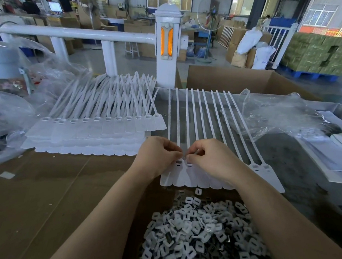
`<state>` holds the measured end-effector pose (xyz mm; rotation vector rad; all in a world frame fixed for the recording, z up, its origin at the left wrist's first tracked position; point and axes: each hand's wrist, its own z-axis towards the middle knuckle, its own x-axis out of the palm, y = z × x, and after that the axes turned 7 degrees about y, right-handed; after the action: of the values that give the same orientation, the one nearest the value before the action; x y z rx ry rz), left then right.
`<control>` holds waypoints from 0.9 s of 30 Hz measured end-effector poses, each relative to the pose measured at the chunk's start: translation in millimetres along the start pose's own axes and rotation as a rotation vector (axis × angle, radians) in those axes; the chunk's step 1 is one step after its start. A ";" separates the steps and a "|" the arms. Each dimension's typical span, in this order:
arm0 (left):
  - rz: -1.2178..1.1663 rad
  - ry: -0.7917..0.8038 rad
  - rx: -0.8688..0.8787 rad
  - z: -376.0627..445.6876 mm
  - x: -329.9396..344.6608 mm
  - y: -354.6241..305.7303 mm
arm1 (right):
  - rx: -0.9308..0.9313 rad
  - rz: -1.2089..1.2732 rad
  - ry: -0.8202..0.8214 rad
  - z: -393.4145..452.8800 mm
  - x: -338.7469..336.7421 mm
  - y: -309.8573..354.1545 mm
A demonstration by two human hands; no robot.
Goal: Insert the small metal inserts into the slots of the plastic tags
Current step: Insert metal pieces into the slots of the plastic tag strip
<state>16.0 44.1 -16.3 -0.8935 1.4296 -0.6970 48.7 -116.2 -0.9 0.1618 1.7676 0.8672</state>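
1. Two bare hands meet over the near end of a fanned row of white plastic tags with long thin straps [195,176], which lies flat on the grey work surface [288,162]
2. Left hand [157,154] has its fingers curled, thumb and forefinger tips pressed together at the head of a tag near the left end of the row; what sits between them is too small to tell
3. Right hand [210,157] is likewise curled, thumb and forefinger pinched close, their tips almost touching those of the left hand; a small pale piece seems to show there, but I cannot tell whether it is an insert
4. Dark slots show in the two tag heads just below the fingertips
5. Heaped between the forearms, close to the camera, is a pile of small square white-and-metal inserts with a slot in the middle [202,233], on brown cardboard [50,196]
6. Left of the hands, a layered stack of the same white tags [98,131] lies with straps pointing away
7. Crumpled clear plastic sheeting [275,113] lies to the right of the fanned row
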 end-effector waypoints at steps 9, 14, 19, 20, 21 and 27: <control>0.164 -0.001 0.019 -3.4 0.3 -6.2 | -0.022 0.002 0.014 -1.8 -1.1 1.0; 0.188 0.006 0.010 -2.8 -0.1 -3.3 | -0.014 0.021 0.032 -1.7 -1.0 1.4; 0.149 0.035 0.008 -2.1 -3.6 -0.8 | -0.013 0.022 0.020 -0.8 -0.2 0.1; 0.149 0.045 0.015 -2.4 -4.4 -0.9 | -0.012 0.023 0.019 -0.6 -0.2 0.0; 0.147 0.052 0.019 -2.3 -5.0 -1.2 | -0.011 0.020 0.018 -0.4 -0.4 -0.1; 0.094 0.098 -0.051 -0.5 -6.1 -3.5 | -0.014 0.013 0.027 -0.6 -0.8 0.7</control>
<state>15.6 47.4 -10.1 -0.8348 1.5727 -0.6437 48.3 -116.4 0.3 0.1533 1.7873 0.8952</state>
